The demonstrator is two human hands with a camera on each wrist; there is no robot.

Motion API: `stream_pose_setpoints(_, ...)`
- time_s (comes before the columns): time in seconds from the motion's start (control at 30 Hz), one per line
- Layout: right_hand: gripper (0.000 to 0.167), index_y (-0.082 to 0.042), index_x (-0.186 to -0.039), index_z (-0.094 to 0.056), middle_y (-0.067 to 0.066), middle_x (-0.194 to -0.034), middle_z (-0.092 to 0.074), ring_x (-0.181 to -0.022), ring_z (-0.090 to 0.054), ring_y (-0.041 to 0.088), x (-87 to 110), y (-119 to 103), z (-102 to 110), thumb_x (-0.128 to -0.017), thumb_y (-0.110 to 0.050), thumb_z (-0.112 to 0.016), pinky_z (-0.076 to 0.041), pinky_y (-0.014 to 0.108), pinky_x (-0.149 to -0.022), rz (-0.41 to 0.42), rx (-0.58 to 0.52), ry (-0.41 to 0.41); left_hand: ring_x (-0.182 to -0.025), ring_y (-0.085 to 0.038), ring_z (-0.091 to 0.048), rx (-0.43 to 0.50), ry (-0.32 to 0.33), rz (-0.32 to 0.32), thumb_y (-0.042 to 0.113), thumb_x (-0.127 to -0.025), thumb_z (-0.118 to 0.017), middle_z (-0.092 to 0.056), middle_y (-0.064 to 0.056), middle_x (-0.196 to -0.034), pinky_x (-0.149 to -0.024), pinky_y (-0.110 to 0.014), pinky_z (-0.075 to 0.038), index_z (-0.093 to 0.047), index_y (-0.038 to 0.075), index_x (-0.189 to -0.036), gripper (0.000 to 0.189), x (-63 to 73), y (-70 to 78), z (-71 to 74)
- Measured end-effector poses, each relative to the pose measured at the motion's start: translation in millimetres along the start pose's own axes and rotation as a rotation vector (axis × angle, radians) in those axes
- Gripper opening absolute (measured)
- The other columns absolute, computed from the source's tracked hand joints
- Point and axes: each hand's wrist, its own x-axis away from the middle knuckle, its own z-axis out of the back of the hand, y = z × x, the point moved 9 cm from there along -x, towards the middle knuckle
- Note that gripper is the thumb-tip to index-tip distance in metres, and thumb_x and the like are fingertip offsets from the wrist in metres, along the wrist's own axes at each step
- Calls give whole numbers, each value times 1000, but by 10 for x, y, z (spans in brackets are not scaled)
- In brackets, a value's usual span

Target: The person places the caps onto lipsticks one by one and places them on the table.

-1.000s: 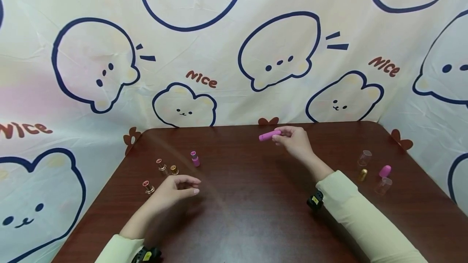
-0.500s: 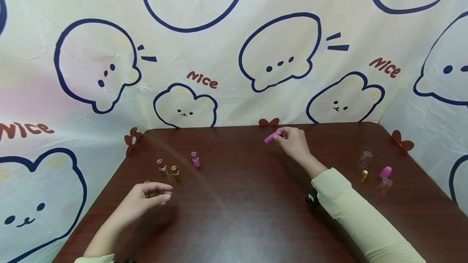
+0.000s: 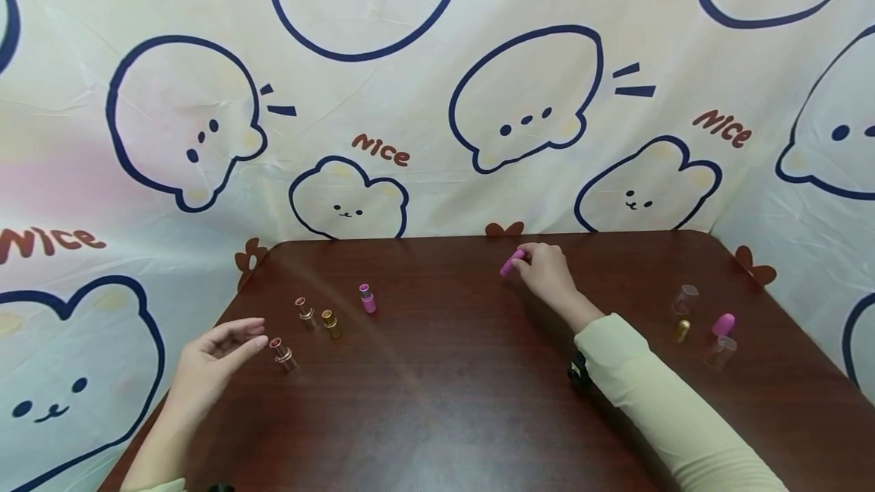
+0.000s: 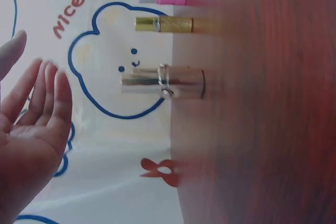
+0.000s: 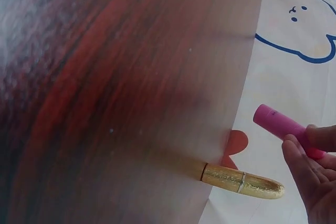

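My right hand (image 3: 545,275) pinches a pink lipstick tube (image 5: 281,123) between thumb and fingers over the far middle of the table, its flat free end tilting downward. A gold lipstick (image 5: 241,181) with a rounded top stands close by in the right wrist view; the hand hides it from the head view. At the left my left hand (image 3: 212,363) holds nothing, its fingers extended beside a rose-gold lipstick (image 3: 282,354). A second rose-gold lipstick (image 3: 305,312), an uncapped gold lipstick (image 3: 331,323) and an uncapped pink-and-silver lipstick (image 3: 368,298) stand upright beyond it.
To the right stand two clear caps (image 3: 686,299), a small gold cap (image 3: 680,331) and a pink cap (image 3: 723,325). The dark wooden table (image 3: 437,401) meets a cartoon-printed cloth (image 3: 424,97) along its far and side edges.
My left hand has moved left, away from the gold lipstick, uncovering the nearest rose-gold one. My right hand has tipped the pink tube's free end toward the table.
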Motion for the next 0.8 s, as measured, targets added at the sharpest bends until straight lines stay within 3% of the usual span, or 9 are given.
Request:
stream_pose_setpoints(0.1,13,-4,-95,-73,9,-89,-71,-76,-57,23,-12,19,-38,-95,-12,-63,-47,32,-67,-14,-2,-28,-91,7,-59,-22,51,50,17,-90,-71,-62,21,-100,-76,-10,-46,-60,2,-125,40,-24,-102,80)
stream_pose_setpoints(0.2,15,-7,-90,-74,6,-85,-71,-76,-59,22,-22,48,-86,-97,-11,-61,-48,33,-69,-36,8,-58,-94,7,-55,-96,41,143,27,-90,-71,-61,8,-113,-74,-7,-43,-51,0,-135,55,-44,-239,100)
stream_pose_setpoints(0.33,16,-7,-88,-72,6,-82,-70,-79,-62,22,-32,86,-136,-97,-9,-59,-51,35,-74,-63,31,-84,-115,-24,-54,-180,-83,256,35,-91,-69,-48,-26,-134,-76,-11,-44,-35,-4,-145,75,-57,-399,27)
stream_pose_setpoints(0.4,15,-7,-87,-71,6,-81,-69,-80,-62,23,-37,101,-159,-97,-8,-59,-52,37,-76,-73,43,-95,-124,-40,-46,-195,-152,288,35,-91,-69,-39,-33,-140,-84,-22,-47,-29,-7,-146,80,-58,-457,-22)
stream_pose_setpoints(0.43,15,-7,-87,-71,6,-81,-69,-80,-62,23,-40,105,-171,-97,-8,-59,-52,37,-76,-76,49,-101,-126,-46,-41,-202,-179,297,34,-91,-69,-38,-34,-141,-88,-28,-48,-28,-8,-146,81,-58,-479,-43)
stream_pose_setpoints(0.57,15,-7,-84,-69,5,-78,-66,-77,-60,23,-50,124,-215,-96,-8,-60,-52,37,-75,-91,79,-118,-126,-47,-42,-247,-233,305,31,-89,-72,-39,-36,-139,-94,-50,-44,-30,-12,-143,80,-65,-550,-89)
stream_pose_setpoints(0.8,17,-6,-82,-68,4,-72,-62,-71,-58,22,-69,123,-280,-96,-11,-60,-50,35,-70,-87,129,-138,-118,-46,-50,-275,-270,296,26,-86,-76,-49,-35,-130,-86,-44,-51,-41,-16,-134,72,-100,-624,-146)
